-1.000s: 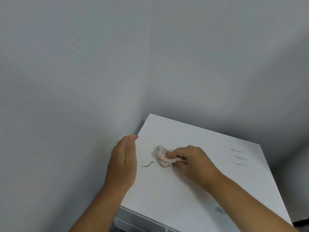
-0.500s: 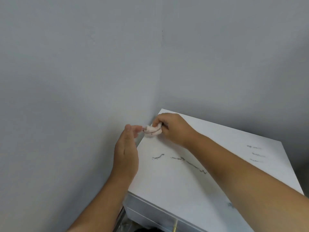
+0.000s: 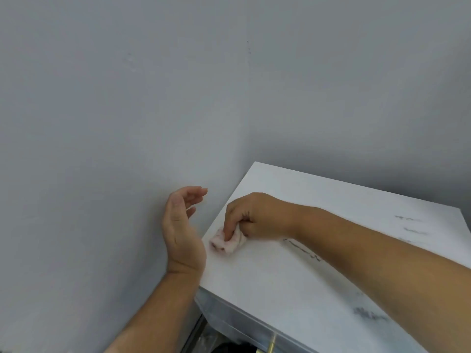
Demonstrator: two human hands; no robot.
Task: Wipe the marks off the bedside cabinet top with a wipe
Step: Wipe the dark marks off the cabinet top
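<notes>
So the right hand (image 3: 257, 217) has come back down from the far-left corner and is now pinching the balled-up wipe (image 3: 227, 241) against the cabinet top (image 3: 331, 200) near its left edge. The short squiggle that sat there half a second ago seems gone, so that patch looks done. The left hand (image 3: 182, 225) has lifted off the edge and hangs loose beside it, fingers relaxed, holding nothing. Still left: the dark streak (image 3: 302, 249) just right of the wipe, three faint lines (image 3: 410, 226) far right, and a smudge (image 3: 369, 314) near the front.
</notes>
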